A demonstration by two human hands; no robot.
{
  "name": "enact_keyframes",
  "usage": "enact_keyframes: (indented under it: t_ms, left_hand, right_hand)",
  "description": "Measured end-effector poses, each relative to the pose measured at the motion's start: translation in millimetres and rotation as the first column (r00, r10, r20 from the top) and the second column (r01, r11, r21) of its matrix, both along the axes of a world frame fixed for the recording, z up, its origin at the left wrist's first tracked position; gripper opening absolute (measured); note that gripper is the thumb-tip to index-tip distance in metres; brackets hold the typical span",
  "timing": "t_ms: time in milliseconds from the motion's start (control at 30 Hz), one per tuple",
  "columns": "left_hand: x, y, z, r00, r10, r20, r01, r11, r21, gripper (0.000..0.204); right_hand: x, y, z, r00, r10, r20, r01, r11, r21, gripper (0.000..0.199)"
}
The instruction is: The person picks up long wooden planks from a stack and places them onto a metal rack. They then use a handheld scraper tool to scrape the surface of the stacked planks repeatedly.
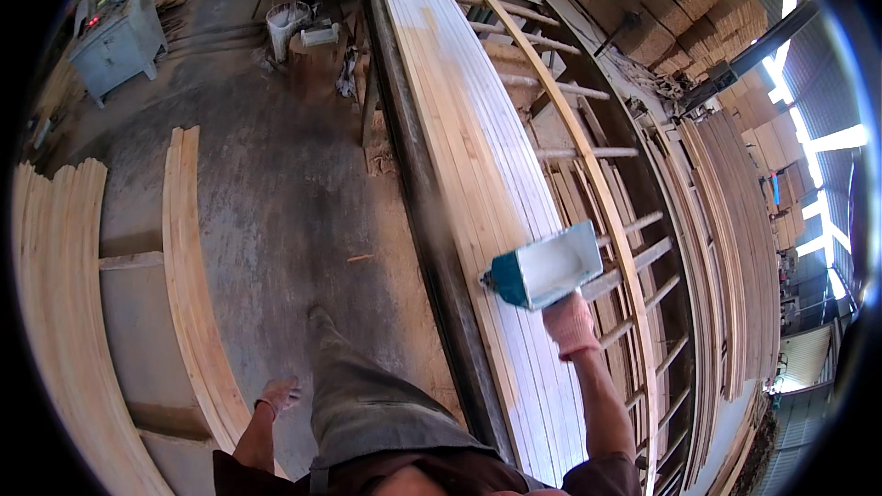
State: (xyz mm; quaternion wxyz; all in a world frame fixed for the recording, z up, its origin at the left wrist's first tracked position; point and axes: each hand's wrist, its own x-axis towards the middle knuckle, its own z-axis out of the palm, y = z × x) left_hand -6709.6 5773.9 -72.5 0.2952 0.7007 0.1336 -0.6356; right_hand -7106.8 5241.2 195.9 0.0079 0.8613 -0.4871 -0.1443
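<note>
Several curved pale boards (64, 312) lie on the floor at the frame's left, and at lower left the left hand (278, 396) hangs free beside the leg, fingers loosely spread, holding nothing. Right of centre, the gloved right hand (571, 323) has its fingers clamped on a teal-and-white box-shaped applicator (542, 268), pressed flat on the long row of slats (478, 156). White coating covers most slats, while a bare wood strip along their left side looks left to do.
</note>
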Motion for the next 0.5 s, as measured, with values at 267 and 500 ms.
enact_keyframes:
  t_ms: [267,500]
  left_hand:
    - [198.8,-92.0,-68.8,0.978,0.207,0.037,-0.186,0.934,-0.306,0.053]
    - [308.5,-242.9,1.5,0.974,0.156,0.162,-0.109,0.957,-0.268,0.06]
  right_hand:
    - [282.6,-144.1,78.6,0.941,-0.18,0.287,0.152,0.981,0.116,0.044]
    - [491.8,-306.6,68.7,0.952,-0.091,0.291,0.082,0.996,0.046,0.041]
